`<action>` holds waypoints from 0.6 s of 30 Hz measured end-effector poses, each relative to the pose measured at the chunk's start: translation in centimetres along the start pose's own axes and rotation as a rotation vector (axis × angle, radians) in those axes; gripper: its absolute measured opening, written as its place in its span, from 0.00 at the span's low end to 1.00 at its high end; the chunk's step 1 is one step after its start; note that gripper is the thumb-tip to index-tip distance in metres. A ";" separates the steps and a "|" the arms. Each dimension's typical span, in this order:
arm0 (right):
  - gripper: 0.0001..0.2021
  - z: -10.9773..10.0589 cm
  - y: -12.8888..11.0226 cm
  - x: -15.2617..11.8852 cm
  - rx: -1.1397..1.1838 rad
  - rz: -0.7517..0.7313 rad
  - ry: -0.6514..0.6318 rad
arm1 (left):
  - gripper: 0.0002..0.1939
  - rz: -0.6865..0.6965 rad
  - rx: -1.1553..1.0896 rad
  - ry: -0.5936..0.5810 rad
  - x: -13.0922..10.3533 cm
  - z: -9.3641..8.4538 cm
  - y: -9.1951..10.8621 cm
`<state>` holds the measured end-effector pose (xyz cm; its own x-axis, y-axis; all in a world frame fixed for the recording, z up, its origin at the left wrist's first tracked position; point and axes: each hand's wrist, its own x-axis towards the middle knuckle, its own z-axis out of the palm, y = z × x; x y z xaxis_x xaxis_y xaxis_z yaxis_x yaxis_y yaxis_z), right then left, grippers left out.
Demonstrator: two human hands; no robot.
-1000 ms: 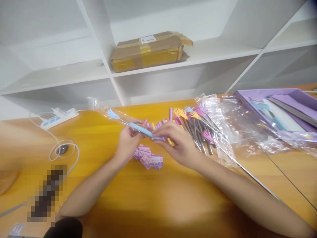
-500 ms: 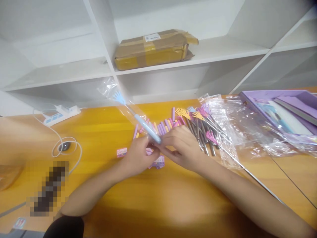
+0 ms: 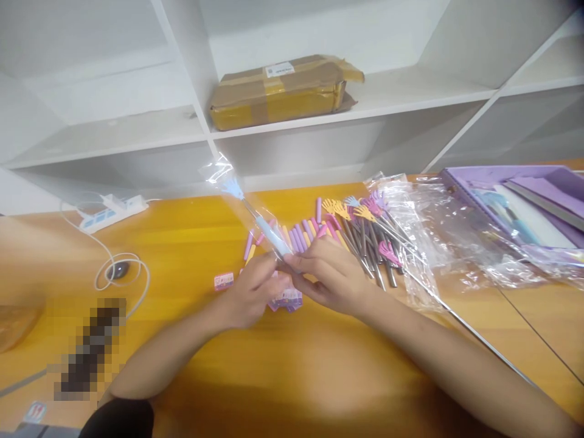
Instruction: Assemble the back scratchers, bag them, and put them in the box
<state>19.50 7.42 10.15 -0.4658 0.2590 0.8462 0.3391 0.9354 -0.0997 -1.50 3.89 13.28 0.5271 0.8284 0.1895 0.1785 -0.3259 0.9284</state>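
Held a light-blue plastic, hand-headed stick in a clear film sleeve, aslant above the wooden table, pointing far left. Seemed light and stiff, likely slippery in film, best gripped by the thick handle. Pinched its near end in the right hand, curled the left hand around it, and angled both forearms inward. Had pink, purple and yellow cylinders just beyond.

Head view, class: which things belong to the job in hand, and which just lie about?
Likely in the job:
left hand
right hand
bagged scratcher
coloured tubes
hand-tipped rods
cards
loose bags

Apparently just lying about:
carton
power strip
cable
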 end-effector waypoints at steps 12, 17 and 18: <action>0.17 -0.4 -0.3 0.1 -0.035 -0.151 -0.104 | 0.18 -0.176 -0.472 0.334 0.8 -0.7 0.4; 0.07 -0.3 -0.7 0.0 0.107 0.179 -0.164 | 0.18 -0.185 -0.411 0.308 1.0 -1.1 -0.7; 0.08 -0.3 -0.7 0.1 0.118 0.232 -0.163 | 0.18 -0.190 -0.356 0.312 1.0 -1.2 -0.8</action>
<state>19.50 6.70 10.43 -0.5154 0.4956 0.6991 0.3592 0.8656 -0.3488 -2.14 5.51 13.05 0.2303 0.9722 0.0428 -0.0758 -0.0259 0.9968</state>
